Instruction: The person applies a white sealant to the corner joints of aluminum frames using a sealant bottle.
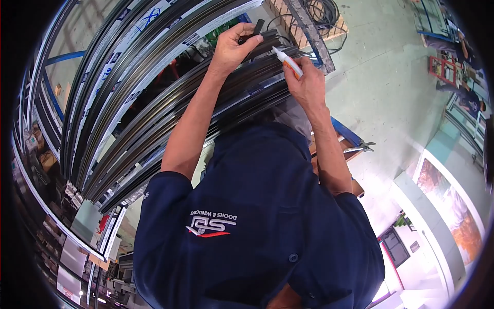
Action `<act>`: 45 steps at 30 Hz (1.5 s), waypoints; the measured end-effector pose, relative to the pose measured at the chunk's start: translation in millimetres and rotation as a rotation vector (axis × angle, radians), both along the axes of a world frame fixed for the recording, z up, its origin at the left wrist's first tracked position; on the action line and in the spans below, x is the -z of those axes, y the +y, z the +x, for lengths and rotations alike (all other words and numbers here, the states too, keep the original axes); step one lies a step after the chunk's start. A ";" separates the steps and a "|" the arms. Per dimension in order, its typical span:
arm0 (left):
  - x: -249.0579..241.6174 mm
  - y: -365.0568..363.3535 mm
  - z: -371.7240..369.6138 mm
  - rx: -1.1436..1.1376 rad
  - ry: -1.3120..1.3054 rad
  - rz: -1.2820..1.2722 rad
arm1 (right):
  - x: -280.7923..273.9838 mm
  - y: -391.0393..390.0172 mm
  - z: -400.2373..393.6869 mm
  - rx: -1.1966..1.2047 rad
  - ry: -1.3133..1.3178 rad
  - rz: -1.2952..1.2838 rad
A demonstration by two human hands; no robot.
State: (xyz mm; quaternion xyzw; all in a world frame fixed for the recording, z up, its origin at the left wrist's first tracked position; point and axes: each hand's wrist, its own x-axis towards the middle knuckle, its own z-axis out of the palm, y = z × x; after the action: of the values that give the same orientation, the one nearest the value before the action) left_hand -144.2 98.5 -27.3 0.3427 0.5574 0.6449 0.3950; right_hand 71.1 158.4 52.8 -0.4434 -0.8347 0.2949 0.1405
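My left hand (230,50) pinches a short black strip (259,27) between thumb and fingers, over the ends of the dark profiles. In my right hand (307,85) is a small white glue bottle (290,65) with an orange label. Its narrow nozzle points up and left, toward the strip and apart from it. Long dark profiles (170,110) lie side by side beneath both hands, running down to the left. Fingers partly cover the strip's lower part.
Pliers (360,148) lie at the edge of a blue-framed stand to the right. Coiled black cable (321,15) rests on a wooden pallet (298,33) beyond my hands. Two people (465,98) are at the far right, near a red frame (443,70).
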 end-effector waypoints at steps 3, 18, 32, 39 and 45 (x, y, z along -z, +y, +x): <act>-1.1 -0.3 0.3 0.004 0.000 0.007 | 2.6 -0.1 -5.9 -0.018 -0.008 0.009; -0.9 -2.7 -2.1 0.003 0.079 -0.034 | 8.4 -5.0 -15.4 -0.031 -0.051 0.044; -1.9 -4.1 -2.9 0.007 0.122 -0.026 | 8.5 3.6 -9.3 0.026 -0.028 0.078; -1.6 -3.2 -2.4 -0.004 0.109 -0.016 | 9.6 -8.1 -16.3 -0.065 0.015 0.082; -1.4 -4.4 -3.7 -0.005 0.130 -0.016 | 10.8 -2.3 -12.5 -0.016 -0.030 0.081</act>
State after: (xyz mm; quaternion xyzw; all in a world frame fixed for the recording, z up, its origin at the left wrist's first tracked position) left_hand -147.9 94.1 -25.9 0.3795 0.5878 0.6177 0.3591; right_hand 58.5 156.1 41.9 -0.4349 -0.8516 0.2552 0.1432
